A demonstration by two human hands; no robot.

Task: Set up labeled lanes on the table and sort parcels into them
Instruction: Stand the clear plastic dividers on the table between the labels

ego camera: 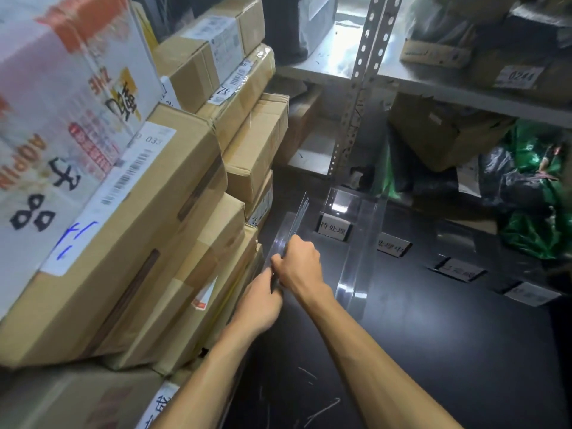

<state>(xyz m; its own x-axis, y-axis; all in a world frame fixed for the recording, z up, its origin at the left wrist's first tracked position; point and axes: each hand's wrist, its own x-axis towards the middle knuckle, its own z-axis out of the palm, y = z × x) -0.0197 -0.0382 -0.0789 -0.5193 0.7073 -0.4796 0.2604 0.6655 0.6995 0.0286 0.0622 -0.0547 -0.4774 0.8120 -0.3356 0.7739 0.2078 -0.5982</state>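
Item: clear divider sheets (298, 216), a thin bundle on edge, long axis running away from the grip, up the table.
Grip: both hands closed on the bundle's near end, left hand (258, 300) pinching it and right hand (301, 267) curled over the top edge just beyond.
Left of grip: stacked parcels (161, 218), hard against it.
Right of grip: one standing divider (360, 252) on the black table (433, 351), with label cards (333, 231) beyond.
Note: the right hand was nearer the unfilled lanes, so the next sheet probably goes rightward.

Grey perforated-steel shelving (366, 51) catches bright glare along its upper shelf.
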